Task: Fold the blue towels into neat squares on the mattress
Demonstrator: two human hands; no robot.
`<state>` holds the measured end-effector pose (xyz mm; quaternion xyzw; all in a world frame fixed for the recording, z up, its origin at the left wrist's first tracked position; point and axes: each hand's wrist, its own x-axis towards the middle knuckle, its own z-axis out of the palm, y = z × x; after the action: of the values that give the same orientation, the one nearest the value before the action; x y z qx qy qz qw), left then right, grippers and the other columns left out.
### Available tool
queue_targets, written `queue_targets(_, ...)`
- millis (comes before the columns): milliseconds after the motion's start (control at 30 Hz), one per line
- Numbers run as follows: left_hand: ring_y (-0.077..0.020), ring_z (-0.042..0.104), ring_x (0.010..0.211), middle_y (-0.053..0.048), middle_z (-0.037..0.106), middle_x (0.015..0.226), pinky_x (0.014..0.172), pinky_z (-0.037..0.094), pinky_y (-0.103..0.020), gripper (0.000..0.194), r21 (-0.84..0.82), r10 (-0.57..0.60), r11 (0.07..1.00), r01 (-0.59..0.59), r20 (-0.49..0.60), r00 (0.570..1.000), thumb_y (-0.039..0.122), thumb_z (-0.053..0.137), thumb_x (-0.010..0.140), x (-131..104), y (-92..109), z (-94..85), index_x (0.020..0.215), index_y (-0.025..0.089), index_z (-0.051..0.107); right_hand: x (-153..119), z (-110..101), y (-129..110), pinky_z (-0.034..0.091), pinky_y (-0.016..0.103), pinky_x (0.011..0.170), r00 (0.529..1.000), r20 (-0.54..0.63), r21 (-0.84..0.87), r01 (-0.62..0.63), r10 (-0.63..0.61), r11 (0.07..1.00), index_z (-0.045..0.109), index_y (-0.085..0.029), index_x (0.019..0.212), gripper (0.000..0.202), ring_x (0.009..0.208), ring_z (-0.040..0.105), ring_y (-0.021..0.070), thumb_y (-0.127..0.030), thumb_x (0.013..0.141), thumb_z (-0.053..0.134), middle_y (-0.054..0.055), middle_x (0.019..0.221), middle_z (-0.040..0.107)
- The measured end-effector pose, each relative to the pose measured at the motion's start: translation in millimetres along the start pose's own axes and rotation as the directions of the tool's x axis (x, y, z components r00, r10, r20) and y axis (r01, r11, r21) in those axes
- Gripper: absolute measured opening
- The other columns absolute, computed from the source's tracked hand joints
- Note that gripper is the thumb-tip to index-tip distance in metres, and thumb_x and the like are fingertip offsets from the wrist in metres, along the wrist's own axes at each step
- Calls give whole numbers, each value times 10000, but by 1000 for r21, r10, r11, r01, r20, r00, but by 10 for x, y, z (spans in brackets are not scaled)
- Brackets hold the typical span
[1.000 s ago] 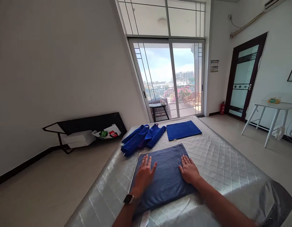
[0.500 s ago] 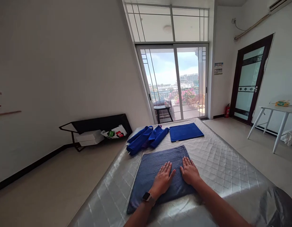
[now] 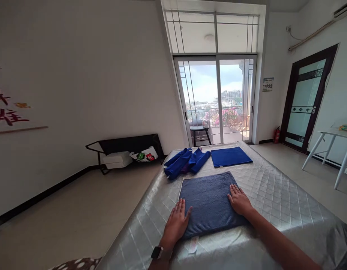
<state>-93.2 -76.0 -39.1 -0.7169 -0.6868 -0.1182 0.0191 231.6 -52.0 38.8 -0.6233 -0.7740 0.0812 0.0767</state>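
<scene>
A dark blue towel (image 3: 208,202) lies folded flat on a plastic-wrapped quilted mattress (image 3: 277,202). My left hand (image 3: 176,222) rests flat at the towel's near left edge, fingers spread, a watch on the wrist. Pressing flat on the towel's right edge is my right hand (image 3: 240,200). Beyond the towel lie a bright blue folded cloth (image 3: 230,156) and a bundle of crumpled blue cloths (image 3: 186,162).
A black rack (image 3: 125,144) with a white box and a bag stands by the left wall. Sliding glass doors (image 3: 218,101) open to a balcony with a stool. A white table (image 3: 336,148) stands at the right, near a dark door.
My left hand slid from the towel's middle back to its near left edge. The right hand stayed on the right side. The camera turned left.
</scene>
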Motion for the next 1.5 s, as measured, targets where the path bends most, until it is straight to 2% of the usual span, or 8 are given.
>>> queue_targets(300, -306, 340, 1504, -179, 409, 1593, 1210, 330, -488, 715, -13, 57, 998, -57, -26, 998, 552, 233, 1011, 23, -69, 92, 1519, 96, 445, -448, 124, 50, 234, 448, 1241, 999, -32, -35, 24, -25, 999, 325, -81, 1578, 595, 1540, 228, 229, -328, 1040, 268, 149, 1635, 305)
queue_targets(500, -293, 353, 1499, -184, 415, 1589, 1227, 307, -486, 740, -27, -15, 1000, 13, -70, 997, 562, 199, 1018, 4, 9, -108, 1501, 64, 457, -541, 139, -8, 234, 459, 1245, 1000, -15, 3, -2, 2, 1000, 316, -47, 1572, 594, 1541, 218, 240, -304, 1039, 266, 165, 1633, 282)
queue_targets(633, -276, 348, 1503, -140, 423, 1598, 1227, 322, -490, 671, -82, 44, 995, -56, -144, 989, 547, 241, 1030, -19, 545, -283, 1511, 135, 460, -521, 163, -15, 224, 443, 1250, 999, -41, 26, 13, -12, 1000, 334, -53, 1568, 589, 1537, 230, 243, -309, 1041, 268, 158, 1633, 287)
queue_targets(833, -278, 380, 1488, -143, 446, 1581, 1203, 371, -508, 611, -96, 424, 900, -426, -39, 905, 511, 285, 1050, 97, 1798, -203, 1515, 158, 464, -503, 269, 44, 242, 436, 1245, 997, -66, 36, 48, -46, 998, 351, -65, 1565, 584, 1534, 243, 250, -280, 1026, 287, 157, 1629, 313)
queue_targets(933, -262, 373, 1492, -141, 438, 1587, 1197, 374, -512, 579, -38, 517, 854, -518, -30, 855, 432, 211, 1076, 131, 2018, -71, 1533, 148, 428, -501, 290, 64, 232, 455, 1248, 994, -67, 49, 85, -81, 995, 330, -66, 1571, 597, 1537, 232, 258, -253, 1005, 313, 158, 1624, 324)
queue_targets(1067, -244, 369, 1494, -121, 428, 1596, 1187, 390, -493, 584, 6, 508, 862, -508, 2, 862, 448, 189, 1079, 92, 1762, 69, 1550, 177, 402, -507, 224, 29, 226, 455, 1248, 999, -24, 87, 46, -44, 995, 321, -53, 1572, 606, 1539, 223, 260, -288, 1014, 292, 157, 1633, 293)
queue_targets(1367, -280, 282, 1529, -110, 340, 1635, 1230, 297, -520, 635, 18, 111, 993, -115, 129, 985, 513, 216, 1049, -260, 214, -173, 1572, 182, 360, -549, 90, -24, 201, 454, 1253, 1000, 0, 114, 8, -8, 993, 326, -27, 1567, 628, 1543, 207, 257, -327, 1016, 286, 158, 1640, 258)
queue_targets(1500, -275, 298, 1524, -131, 323, 1640, 1226, 311, -521, 653, 26, 39, 999, -41, 67, 997, 498, 231, 1036, -500, -112, -133, 1568, 143, 362, -551, 121, 11, 206, 450, 1250, 1000, -22, 94, 12, -10, 996, 357, -60, 1565, 622, 1539, 226, 256, -350, 1018, 290, 141, 1643, 260)
